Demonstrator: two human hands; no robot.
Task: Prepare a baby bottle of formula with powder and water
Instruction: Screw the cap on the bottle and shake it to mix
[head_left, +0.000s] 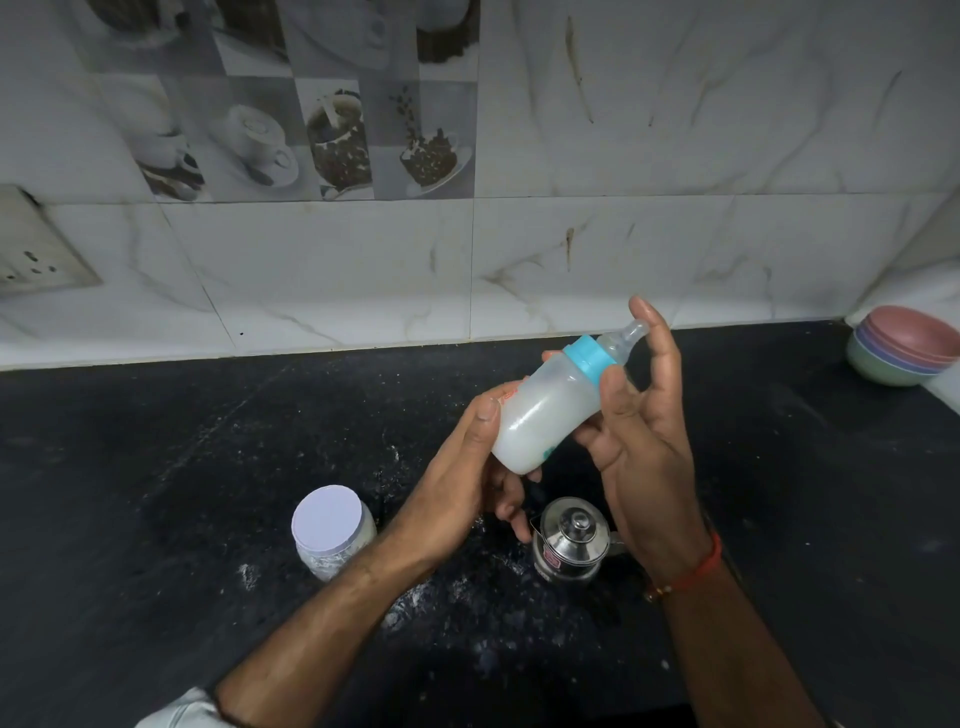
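Note:
A baby bottle (550, 405) with a blue collar and clear teat is held tilted above the black counter, teat pointing up and right; it holds milky white liquid. My left hand (467, 478) grips its base from below. My right hand (639, 431) holds the upper part: the thumb presses near the blue collar and the index finger rests against the teat tip. A powder jar (332, 530) with a white lid stands on the counter below left. A small steel pot (571, 540) with a lid sits under my hands.
The black counter (208, 467) carries scattered white powder near the jar and pot. A stack of pastel bowls (904, 353) sits at the far right by the wall. A wall socket (36, 249) is at the left. Tiled wall runs behind.

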